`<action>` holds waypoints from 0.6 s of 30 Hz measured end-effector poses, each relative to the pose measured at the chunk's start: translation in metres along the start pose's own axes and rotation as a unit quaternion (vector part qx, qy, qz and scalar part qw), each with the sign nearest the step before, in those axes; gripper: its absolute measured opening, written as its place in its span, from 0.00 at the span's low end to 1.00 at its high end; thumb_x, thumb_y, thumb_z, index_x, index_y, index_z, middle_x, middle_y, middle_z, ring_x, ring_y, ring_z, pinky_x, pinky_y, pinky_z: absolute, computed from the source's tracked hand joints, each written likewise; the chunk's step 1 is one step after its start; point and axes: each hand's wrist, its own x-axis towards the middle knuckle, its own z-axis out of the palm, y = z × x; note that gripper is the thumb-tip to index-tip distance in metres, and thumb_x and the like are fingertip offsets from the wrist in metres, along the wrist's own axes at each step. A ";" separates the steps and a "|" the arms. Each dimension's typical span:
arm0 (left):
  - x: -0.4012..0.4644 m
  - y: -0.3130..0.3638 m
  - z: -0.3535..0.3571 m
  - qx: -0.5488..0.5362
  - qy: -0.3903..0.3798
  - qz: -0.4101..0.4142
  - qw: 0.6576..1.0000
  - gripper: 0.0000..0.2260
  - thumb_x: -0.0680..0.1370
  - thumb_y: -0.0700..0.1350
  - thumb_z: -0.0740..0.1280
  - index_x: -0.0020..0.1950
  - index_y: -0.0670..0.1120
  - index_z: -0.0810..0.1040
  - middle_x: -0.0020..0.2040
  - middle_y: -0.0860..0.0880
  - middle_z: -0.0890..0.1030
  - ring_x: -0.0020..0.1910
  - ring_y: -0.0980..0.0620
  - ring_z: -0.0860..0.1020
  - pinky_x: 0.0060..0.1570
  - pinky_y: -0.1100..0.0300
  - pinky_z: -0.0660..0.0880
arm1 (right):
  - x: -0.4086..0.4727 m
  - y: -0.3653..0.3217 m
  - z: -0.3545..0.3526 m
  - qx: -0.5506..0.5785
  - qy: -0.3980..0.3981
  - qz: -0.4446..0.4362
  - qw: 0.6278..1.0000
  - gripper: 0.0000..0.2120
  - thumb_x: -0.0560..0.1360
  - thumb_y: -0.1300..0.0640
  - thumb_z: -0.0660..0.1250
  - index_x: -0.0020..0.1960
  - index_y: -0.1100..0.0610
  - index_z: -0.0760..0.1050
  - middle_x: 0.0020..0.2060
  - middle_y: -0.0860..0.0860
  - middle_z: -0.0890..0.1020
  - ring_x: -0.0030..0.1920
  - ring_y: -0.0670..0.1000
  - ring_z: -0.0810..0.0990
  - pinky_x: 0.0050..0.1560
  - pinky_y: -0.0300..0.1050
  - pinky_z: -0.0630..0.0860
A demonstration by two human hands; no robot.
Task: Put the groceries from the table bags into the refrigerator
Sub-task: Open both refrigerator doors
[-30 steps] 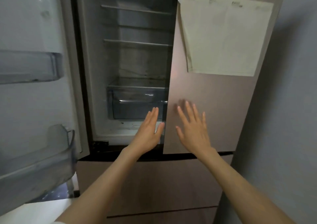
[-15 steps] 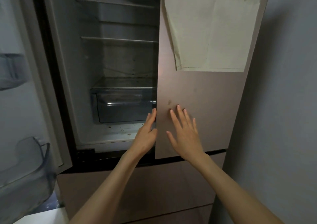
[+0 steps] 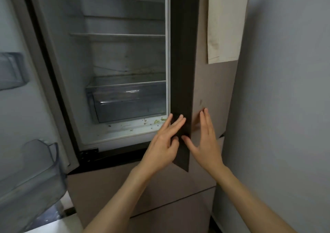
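The refrigerator stands in front of me with its left door swung wide; bare shelves [image 3: 117,35] and a clear crisper drawer [image 3: 128,102] show inside, with crumbs on the floor in front of the drawer. The right door [image 3: 210,82] stands partly open, its dark side edge [image 3: 182,54] facing me. My left hand [image 3: 164,143] grips that edge near its bottom, fingers on and behind it. Flat against the door's front face lies my right hand [image 3: 205,141], fingers apart, thumb touching the edge. No groceries or bags are in view.
Clear door bins [image 3: 32,175] hang on the open left door at my left. A pale paper sheet [image 3: 225,22] is stuck on the right door. A grey wall [image 3: 285,107] runs close along the right. Closed lower drawer fronts [image 3: 160,197] sit below.
The right door has swung out toward me, showing its dark edge. My left hand moved from beside the edge onto it; my right hand stayed on the door's face.
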 end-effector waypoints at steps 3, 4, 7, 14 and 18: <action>0.003 0.013 0.012 0.032 0.071 0.055 0.995 0.24 0.78 0.37 0.57 0.71 0.55 0.61 0.68 0.71 0.56 0.72 0.67 0.52 0.69 0.69 0.52 | -0.015 0.011 -0.029 0.014 -0.022 -0.004 1.000 0.39 0.76 0.45 0.62 0.73 0.46 0.37 0.75 0.42 0.41 0.75 0.40 0.43 0.74 0.41 0.47; 0.005 0.016 0.018 0.046 0.085 0.064 0.993 0.25 0.78 0.38 0.56 0.72 0.55 0.58 0.70 0.66 0.56 0.73 0.66 0.52 0.71 0.66 0.52 | -0.019 0.015 -0.039 0.013 -0.032 0.002 0.999 0.38 0.76 0.45 0.61 0.72 0.43 0.36 0.74 0.41 0.41 0.74 0.39 0.43 0.73 0.40 0.47; 0.009 0.025 0.038 0.080 0.084 0.077 0.990 0.29 0.78 0.39 0.58 0.74 0.55 0.49 0.73 0.61 0.51 0.74 0.63 0.46 0.73 0.59 0.49 | -0.027 0.024 -0.066 0.022 -0.049 0.029 0.998 0.36 0.76 0.41 0.58 0.72 0.40 0.36 0.75 0.40 0.44 0.74 0.39 0.46 0.73 0.43 0.50; 0.027 0.055 0.085 0.092 0.130 0.163 0.974 0.32 0.76 0.40 0.56 0.75 0.53 0.43 0.75 0.59 0.46 0.75 0.58 0.49 0.73 0.61 0.50 | -0.050 0.059 -0.126 0.025 -0.046 0.068 0.996 0.30 0.76 0.45 0.57 0.74 0.44 0.47 0.73 0.39 0.55 0.73 0.37 0.54 0.72 0.37 0.54; 0.045 0.077 0.107 0.083 0.139 0.120 0.980 0.30 0.78 0.42 0.55 0.74 0.53 0.41 0.75 0.58 0.43 0.75 0.61 0.45 0.73 0.61 0.48 | -0.056 0.083 -0.167 -0.003 -0.028 0.091 0.995 0.28 0.78 0.53 0.60 0.74 0.50 0.54 0.72 0.44 0.61 0.70 0.39 0.57 0.70 0.35 0.55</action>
